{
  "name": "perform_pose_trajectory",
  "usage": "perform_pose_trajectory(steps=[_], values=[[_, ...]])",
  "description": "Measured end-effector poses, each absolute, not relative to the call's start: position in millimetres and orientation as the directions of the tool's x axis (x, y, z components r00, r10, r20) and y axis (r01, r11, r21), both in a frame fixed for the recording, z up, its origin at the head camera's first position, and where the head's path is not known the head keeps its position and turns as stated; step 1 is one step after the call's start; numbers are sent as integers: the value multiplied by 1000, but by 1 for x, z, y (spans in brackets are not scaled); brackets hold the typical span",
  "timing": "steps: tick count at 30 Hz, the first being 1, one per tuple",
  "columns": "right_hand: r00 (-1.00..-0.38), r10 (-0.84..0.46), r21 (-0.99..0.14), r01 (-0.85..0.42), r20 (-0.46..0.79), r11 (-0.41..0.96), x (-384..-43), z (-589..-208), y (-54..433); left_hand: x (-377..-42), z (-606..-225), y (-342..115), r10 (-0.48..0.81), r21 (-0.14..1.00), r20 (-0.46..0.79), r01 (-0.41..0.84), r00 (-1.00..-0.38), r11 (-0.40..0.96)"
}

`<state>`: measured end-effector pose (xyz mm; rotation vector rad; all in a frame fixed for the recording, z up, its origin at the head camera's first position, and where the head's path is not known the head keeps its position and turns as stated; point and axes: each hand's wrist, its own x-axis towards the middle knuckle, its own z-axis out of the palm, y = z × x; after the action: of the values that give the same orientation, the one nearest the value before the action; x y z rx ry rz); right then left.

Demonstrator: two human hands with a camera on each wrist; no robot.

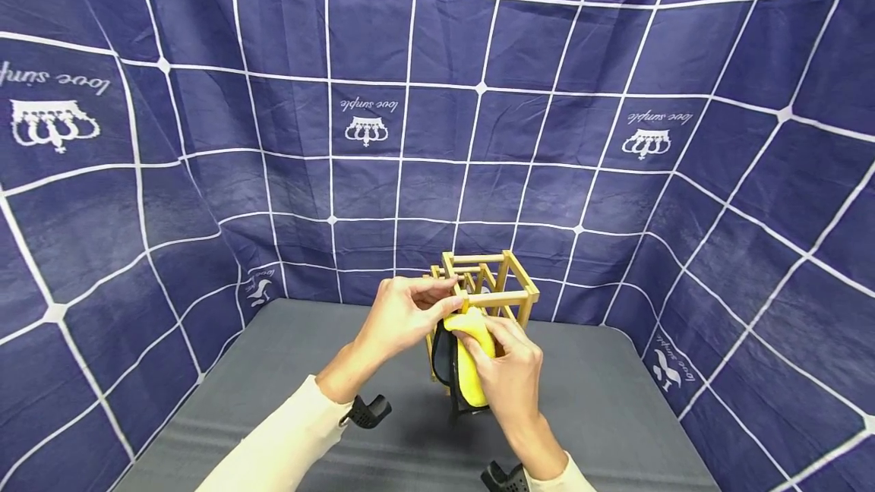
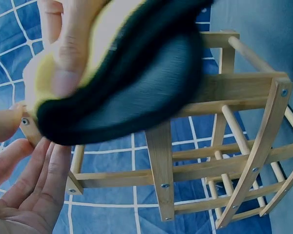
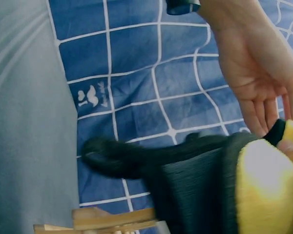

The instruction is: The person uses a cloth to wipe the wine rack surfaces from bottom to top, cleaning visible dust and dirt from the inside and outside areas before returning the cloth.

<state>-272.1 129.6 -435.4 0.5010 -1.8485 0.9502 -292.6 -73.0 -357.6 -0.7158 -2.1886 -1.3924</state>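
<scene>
A yellow plush pad (image 1: 473, 374) with dark mesh backing, black edging and a black loop is in my right hand (image 1: 514, 370), thumb on its yellow side. It lies against the near upper corner of a light wooden rack (image 1: 497, 298) made of slats and round rods. My left hand (image 1: 402, 313) holds that corner between thumb and fingers, right at the pad's tip. In the left wrist view the dark backing (image 2: 146, 92) covers part of the rack, and the right thumb presses the yellow edge. The right wrist view shows the loop (image 3: 107, 158) hanging free; most of the right hand is hidden there.
The rack stands on a grey padded surface (image 1: 314, 370), near its far edge. Blue cloth (image 1: 437, 188) with white grid lines hangs behind it and on both sides. Black wrist-worn devices (image 1: 369, 411) sit at both sleeves.
</scene>
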Motion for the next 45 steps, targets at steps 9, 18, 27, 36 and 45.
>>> perform_pose_trajectory(steps=[9,18,27,36,45], values=[[-485,15,-367,-641,875,674,-272,-440,124,-291,-358,-75,163,700,604,617,-780,360],[-441,98,-414,-711,892,568,-270,-432,128,-291,-355,-74,167,721,584,602,-795,344],[-213,301,-355,-736,930,577,-255,-427,195,-290,-359,-68,169,730,579,599,-798,329],[-311,415,-514,-614,855,599,-261,-414,230,-287,-363,-66,153,736,574,589,-804,334],[-470,304,-532,-491,828,690,-282,-425,197,-286,-362,-64,164,741,564,584,-809,331]])
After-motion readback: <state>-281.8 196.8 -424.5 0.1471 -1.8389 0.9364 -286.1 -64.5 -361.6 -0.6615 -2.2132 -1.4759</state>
